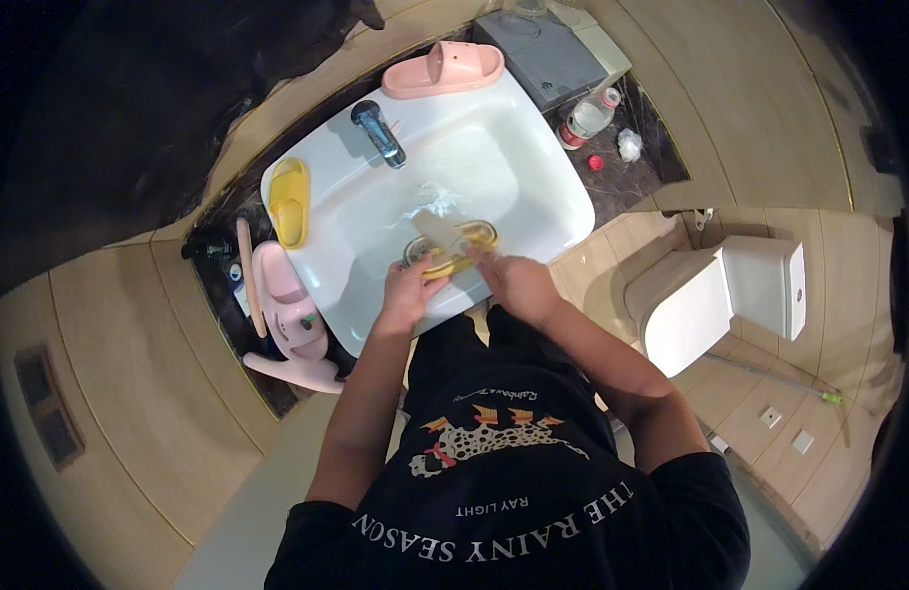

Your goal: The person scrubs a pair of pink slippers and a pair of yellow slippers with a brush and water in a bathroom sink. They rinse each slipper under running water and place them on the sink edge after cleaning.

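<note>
A yellow slipper point(451, 264) is in my left hand point(412, 289), over the near edge of the white washbasin point(572, 236). My right hand point(517, 284) grips a pale, blurred brush-like tool point(438, 227) that lies across the slipper. Motion blur hides the tool's exact shape. Beyond them water splashes in the basin, below the dark metal faucet point(381, 136). Another yellow slipper point(289, 203) rests on the basin's left rim. On the back rim lies a pink slipper point(446, 70).
Several pink slippers, one with a cartoon face point(299, 321), crowd the dark counter at left. To the right stand a gray box point(550, 63) and a plastic bottle point(589, 118), near a red cap point(595, 162) and crumpled clear plastic point(630, 144). A white toilet point(687, 310) is farther right.
</note>
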Motion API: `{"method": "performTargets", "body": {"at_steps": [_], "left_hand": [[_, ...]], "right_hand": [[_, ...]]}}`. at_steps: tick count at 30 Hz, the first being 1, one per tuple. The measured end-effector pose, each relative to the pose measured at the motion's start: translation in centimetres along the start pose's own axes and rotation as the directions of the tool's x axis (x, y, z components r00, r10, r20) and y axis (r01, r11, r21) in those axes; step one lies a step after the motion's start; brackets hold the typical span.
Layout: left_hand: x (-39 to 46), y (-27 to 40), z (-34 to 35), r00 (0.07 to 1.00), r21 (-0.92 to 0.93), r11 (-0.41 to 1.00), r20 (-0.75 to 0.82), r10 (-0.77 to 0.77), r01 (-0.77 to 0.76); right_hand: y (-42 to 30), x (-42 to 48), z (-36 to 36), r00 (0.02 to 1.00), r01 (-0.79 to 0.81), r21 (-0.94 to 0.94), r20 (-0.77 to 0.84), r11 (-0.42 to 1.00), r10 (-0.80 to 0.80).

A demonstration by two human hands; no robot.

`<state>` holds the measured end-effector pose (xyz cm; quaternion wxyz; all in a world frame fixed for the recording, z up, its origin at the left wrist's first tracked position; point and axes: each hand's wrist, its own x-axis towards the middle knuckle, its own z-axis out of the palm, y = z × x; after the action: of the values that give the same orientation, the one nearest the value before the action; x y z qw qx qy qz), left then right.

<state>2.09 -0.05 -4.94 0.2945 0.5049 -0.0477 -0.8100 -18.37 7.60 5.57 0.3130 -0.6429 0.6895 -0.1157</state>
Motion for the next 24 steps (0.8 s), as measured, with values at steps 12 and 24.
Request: {"method": "performTargets", "body": {"at_steps": [12,24], "left_hand": [[-2.5,-0.3,2.7,0.987,0.098,0.993,-0.141,0.081,-0.068],[-0.7,-2.0,2.3,0.933,0.098,0.983,-0.314,0.176,-0.153]], "right_hand": [[5.3,2.2,-0.6,0.993,-0.079,-0.142,0.073,0.987,0.09],[4.1,4.8,-0.7,0.976,-0.134,-0.177,0.146,0.975,0.16]]}}
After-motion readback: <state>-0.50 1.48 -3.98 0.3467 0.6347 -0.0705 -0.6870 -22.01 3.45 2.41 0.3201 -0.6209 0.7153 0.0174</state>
